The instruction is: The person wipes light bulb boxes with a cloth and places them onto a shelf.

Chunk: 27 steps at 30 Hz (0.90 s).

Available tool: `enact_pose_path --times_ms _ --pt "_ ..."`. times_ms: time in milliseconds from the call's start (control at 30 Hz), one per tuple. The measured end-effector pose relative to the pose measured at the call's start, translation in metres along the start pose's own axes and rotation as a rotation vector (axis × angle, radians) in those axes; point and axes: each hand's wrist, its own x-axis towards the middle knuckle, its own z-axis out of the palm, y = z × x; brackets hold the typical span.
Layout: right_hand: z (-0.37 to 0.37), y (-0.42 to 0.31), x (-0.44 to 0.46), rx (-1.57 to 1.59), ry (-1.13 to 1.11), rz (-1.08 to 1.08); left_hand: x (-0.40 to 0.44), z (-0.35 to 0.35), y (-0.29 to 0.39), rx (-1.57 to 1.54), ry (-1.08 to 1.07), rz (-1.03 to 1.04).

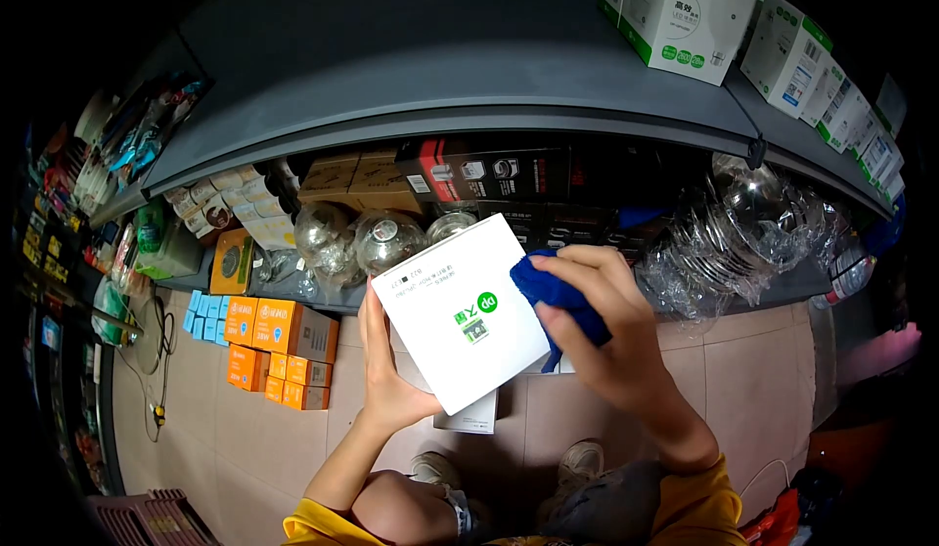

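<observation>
A white cardboard box [440, 350] with green print is held up in front of me, tilted, above the tiled floor. My left hand [389, 380] grips it along its left and lower edge. On its right side, my right hand [606, 321] is closed on a blue cloth [577, 302], which lies against the box's right edge. Part of the cloth hangs down below the fingers. Below the held box, another white box [469, 416] is partly hidden by it.
A grey shelf [411, 57] runs across, with white-and-green boxes [685, 18] on its right. The lower shelf has bagged metal bowls [386, 243], black boxes [528, 170] and plastic-wrapped metal lids [724, 223]. Orange boxes [277, 326] and small blue boxes [205, 315] stand on the floor at left.
</observation>
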Motion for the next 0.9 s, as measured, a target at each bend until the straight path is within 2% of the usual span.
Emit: enact_pose_path --times_ms 167,233,367,600,733,900 --pt "0.002 0.004 -0.001 -0.078 -0.048 -0.069 -0.002 0.000 -0.005 0.006 0.036 0.027" --pt "0.005 0.005 -0.002 -0.077 -0.092 -0.221 -0.002 -0.001 -0.006 0.056 0.035 0.061" --pt "-0.004 0.001 -0.003 -0.041 -0.188 -0.220 -0.003 -0.002 -0.007 0.078 0.048 0.045" --pt "0.001 -0.008 -0.011 -0.137 -0.229 -0.269 0.000 0.001 0.000 0.099 0.119 0.060" --pt "0.012 -0.016 -0.014 -0.038 -0.269 -0.392 0.001 0.002 -0.001 0.128 0.175 0.076" --pt "0.032 -0.020 -0.021 0.068 -0.221 -0.452 0.000 0.005 0.001 0.000 0.180 -0.090"
